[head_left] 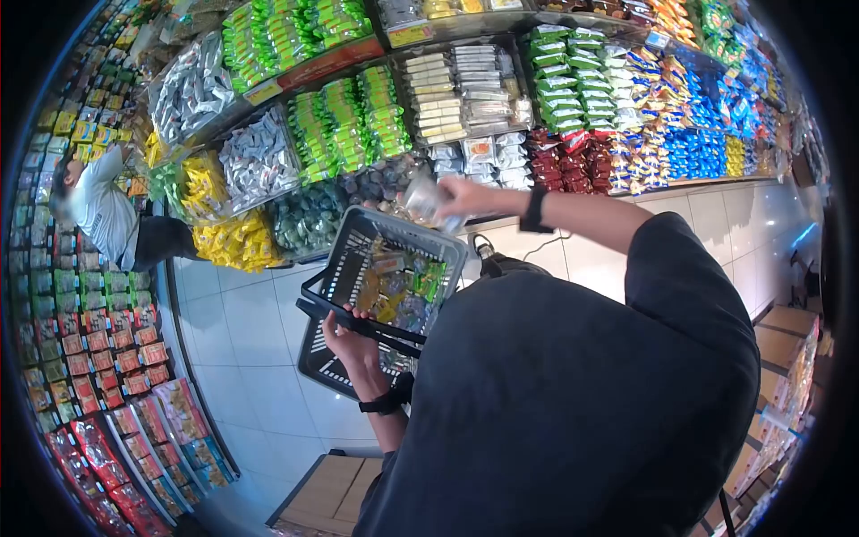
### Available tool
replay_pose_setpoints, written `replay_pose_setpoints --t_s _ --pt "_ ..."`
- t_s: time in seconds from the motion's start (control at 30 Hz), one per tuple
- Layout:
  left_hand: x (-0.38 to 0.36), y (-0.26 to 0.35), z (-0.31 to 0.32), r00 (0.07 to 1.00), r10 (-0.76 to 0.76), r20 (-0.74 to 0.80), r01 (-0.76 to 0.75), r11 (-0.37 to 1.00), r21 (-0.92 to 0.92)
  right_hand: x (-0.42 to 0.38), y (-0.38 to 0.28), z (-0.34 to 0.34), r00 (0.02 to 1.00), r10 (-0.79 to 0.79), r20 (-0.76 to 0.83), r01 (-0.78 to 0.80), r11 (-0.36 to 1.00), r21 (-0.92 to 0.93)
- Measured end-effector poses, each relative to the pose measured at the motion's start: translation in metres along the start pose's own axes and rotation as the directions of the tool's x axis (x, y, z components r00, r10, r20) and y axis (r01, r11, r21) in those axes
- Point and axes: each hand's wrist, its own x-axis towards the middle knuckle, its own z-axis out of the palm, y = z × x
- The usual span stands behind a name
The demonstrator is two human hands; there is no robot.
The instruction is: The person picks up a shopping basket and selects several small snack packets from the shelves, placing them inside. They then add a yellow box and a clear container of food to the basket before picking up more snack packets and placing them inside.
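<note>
The fingers of the left hand (pixel 347 333) are curled tight around the black handles (pixel 358 322) of a dark plastic shopping basket (pixel 344 259), which tilts toward the shelves. The basket holds a loose heap of small packets (pixel 403 286) in green, yellow and purple wrappers. A black band (pixel 383 404) circles the left wrist, near the person's dark shirt (pixel 573 403).

The fingers of the right hand (pixel 456 199) are closed on a clear, silvery packet (pixel 425 201), held just above the far rim of the basket and close in front of the lower shelf. A black band (pixel 535 211) sits on the right wrist as well, and the bare forearm runs back to the right into the dark sleeve.

Beyond the hands, the shelving (pixel 465 98) is packed with hanging goods: silver bags to the far left, green packs in the middle, pale bars beside them, then red, orange and blue packets to the right. Yellow bags (pixel 234 240) and dark green ones lie on the lowest shelf left of the basket. At far left, another person (pixel 103 210) in a light grey top leans toward a second rack of red and green packets. The floor is pale tile, and cardboard boxes (pixel 335 488) stand near the person's feet.
</note>
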Motion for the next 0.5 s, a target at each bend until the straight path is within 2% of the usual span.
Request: replay_pose_setpoints --t_s 0.03,0.07,0.1,0.17,0.23,0.3,0.33,0.37,0.43,0.5 --pt "-0.002 0.0 0.001 1.0 -0.006 0.001 0.006 1.0 0.007 0.003 0.001 0.034 0.994 0.037 0.106 -0.053 0.988 0.147" --pt "-0.004 0.0 0.003 1.0 -0.01 -0.001 0.01 1.0 0.003 0.016 0.001 0.064 0.964 0.071 0.255 -0.093 0.993 0.076" --pt "-0.003 -0.001 0.006 1.0 -0.017 0.005 0.017 1.0 0.0 0.015 -0.005 0.093 0.955 0.046 0.293 -0.093 0.985 0.147" --pt "0.0 -0.002 0.002 0.999 -0.042 0.032 0.042 0.999 -0.022 0.031 0.015 0.152 0.958 -0.023 0.286 0.023 1.0 0.004" --pt "0.001 -0.001 -0.003 0.998 -0.049 0.048 0.05 0.998 -0.034 0.051 0.047 0.193 0.916 -0.114 0.384 0.206 0.956 -0.208" --pt "0.0 -0.001 -0.003 0.999 -0.035 0.007 0.035 0.999 -0.026 0.056 0.04 0.192 0.82 0.022 0.572 0.255 0.881 -0.398" --pt "0.003 -0.001 -0.01 0.999 -0.032 -0.003 0.032 0.999 -0.034 0.05 0.043 0.184 0.865 -0.023 0.501 0.277 0.855 -0.439" --pt "0.006 0.0 -0.017 0.999 -0.029 -0.018 0.028 0.999 -0.043 0.047 0.065 0.18 0.881 -0.309 0.358 0.437 0.821 -0.367" --pt "0.003 0.002 -0.016 0.999 -0.029 -0.023 0.028 0.999 -0.031 0.034 0.063 0.143 0.905 -0.336 0.259 0.395 0.89 -0.226" --pt "0.001 0.002 -0.018 0.999 -0.024 -0.036 0.023 0.999 -0.027 0.004 0.044 0.097 0.961 -0.27 0.058 0.276 0.952 -0.135"
